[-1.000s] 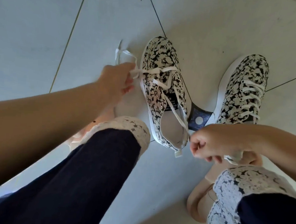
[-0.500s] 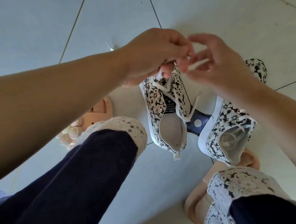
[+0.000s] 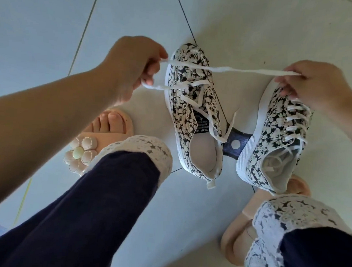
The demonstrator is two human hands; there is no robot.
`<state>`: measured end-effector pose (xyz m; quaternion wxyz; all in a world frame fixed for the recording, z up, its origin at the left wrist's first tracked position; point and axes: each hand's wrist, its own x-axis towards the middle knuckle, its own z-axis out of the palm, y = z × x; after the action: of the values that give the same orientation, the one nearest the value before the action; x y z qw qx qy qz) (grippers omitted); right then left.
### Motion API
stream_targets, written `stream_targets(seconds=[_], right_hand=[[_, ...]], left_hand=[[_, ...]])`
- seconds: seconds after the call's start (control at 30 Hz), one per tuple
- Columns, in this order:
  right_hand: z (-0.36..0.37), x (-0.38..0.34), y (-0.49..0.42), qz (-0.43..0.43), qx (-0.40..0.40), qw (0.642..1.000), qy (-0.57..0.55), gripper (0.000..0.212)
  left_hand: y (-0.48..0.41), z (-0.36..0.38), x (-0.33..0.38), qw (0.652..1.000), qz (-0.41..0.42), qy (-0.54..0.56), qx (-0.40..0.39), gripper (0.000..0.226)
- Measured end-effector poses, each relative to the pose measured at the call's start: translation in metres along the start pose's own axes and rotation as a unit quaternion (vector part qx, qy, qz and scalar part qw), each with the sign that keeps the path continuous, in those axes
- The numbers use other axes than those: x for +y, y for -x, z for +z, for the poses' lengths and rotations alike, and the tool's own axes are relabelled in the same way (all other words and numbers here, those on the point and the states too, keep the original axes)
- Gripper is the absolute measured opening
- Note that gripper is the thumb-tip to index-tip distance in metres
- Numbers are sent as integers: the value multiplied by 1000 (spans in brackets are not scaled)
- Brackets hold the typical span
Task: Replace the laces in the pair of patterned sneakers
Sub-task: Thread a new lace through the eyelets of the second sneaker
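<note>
Two black-and-white floral sneakers stand on the tiled floor. The left sneaker [image 3: 195,114] is only loosely laced near the toe, with several eyelets bare. A white lace [image 3: 233,70] stretches taut above its toe between my hands. My left hand [image 3: 131,67] pinches one end, with a second strand running from it down to the shoe. My right hand [image 3: 318,85] pinches the other end over the toe of the right sneaker [image 3: 274,140], which is fully laced. A loose lace end [image 3: 228,126] hangs between the shoes.
A dark tag with a white dot [image 3: 235,144] joins the two sneakers. My feet wear pink slippers, the left one [image 3: 99,140] with a flower. Dark trousers with lace cuffs [image 3: 140,151] fill the lower view. Grey floor tiles [image 3: 43,19] lie all around.
My hands were together above the left sneaker's toe half a second ago. They have now pulled apart sideways, drawing the lace out straight between them.
</note>
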<state>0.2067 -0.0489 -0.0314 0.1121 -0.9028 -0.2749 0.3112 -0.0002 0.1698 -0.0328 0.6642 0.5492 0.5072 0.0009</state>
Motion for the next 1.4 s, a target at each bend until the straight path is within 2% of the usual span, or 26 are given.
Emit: stream_targets(seconds=[0.1, 0.2, 0.23, 0.3, 0.33, 0.37, 0.47, 0.53, 0.57, 0.63, 0.67, 0.77, 0.83, 0.9, 1.03, 1.13, 1.23, 1.4], right_hand=[[9, -4, 3, 28, -47, 993, -103, 21], [16, -19, 6, 122, -113, 950, -265, 20], [18, -26, 9, 166, -142, 914, -342, 21], [20, -39, 13, 236, -183, 808, -507, 27], [22, -44, 15, 250, -191, 770, -555, 26], [22, -49, 15, 253, -194, 754, -574, 24], [14, -54, 9, 211, -154, 789, -557, 21], [4, -52, 1, 171, -104, 811, -551, 30], [1, -50, -3, 161, -85, 834, -521, 35], [3, -46, -7, 169, -69, 884, -431, 42], [9, -44, -6, 180, -79, 894, -403, 43], [30, -48, 3, 186, -149, 869, -433, 38], [36, -51, 6, 156, -164, 845, -484, 29], [36, -54, 5, 123, -164, 838, -505, 15], [41, -59, 3, 84, -161, 859, -480, 15], [50, -62, 4, 53, -144, 894, -420, 16], [54, -62, 2, 9, -113, 929, -353, 17], [44, -59, 0, -11, -108, 935, -337, 20]], left_hand=[[8, 10, -8, 992, 32, -111, -45, 26], [17, 24, -10, 980, 61, -176, -74, 23], [18, 29, -10, 973, 76, -204, -76, 21], [22, 37, -11, 952, 114, -270, -86, 15], [23, 40, -12, 940, 131, -301, -95, 12], [24, 42, -13, 927, 145, -331, -103, 11], [21, 47, -13, 900, 197, -381, -70, 27], [16, 47, -10, 910, 212, -355, 1, 36], [14, 46, -10, 918, 208, -337, 25, 37], [12, 47, -13, 925, 189, -328, 18, 30], [12, 48, -15, 923, 181, -339, -3, 22], [16, 54, -22, 903, 175, -389, -57, 7], [14, 58, -24, 891, 171, -416, -61, 7], [12, 61, -25, 891, 162, -420, -53, 8], [11, 66, -29, 898, 155, -412, -25, 10], [11, 69, -32, 913, 141, -383, -9, 14], [11, 71, -31, 936, 117, -332, -11, 7], [12, 73, -34, 944, 119, -306, -3, 7]])
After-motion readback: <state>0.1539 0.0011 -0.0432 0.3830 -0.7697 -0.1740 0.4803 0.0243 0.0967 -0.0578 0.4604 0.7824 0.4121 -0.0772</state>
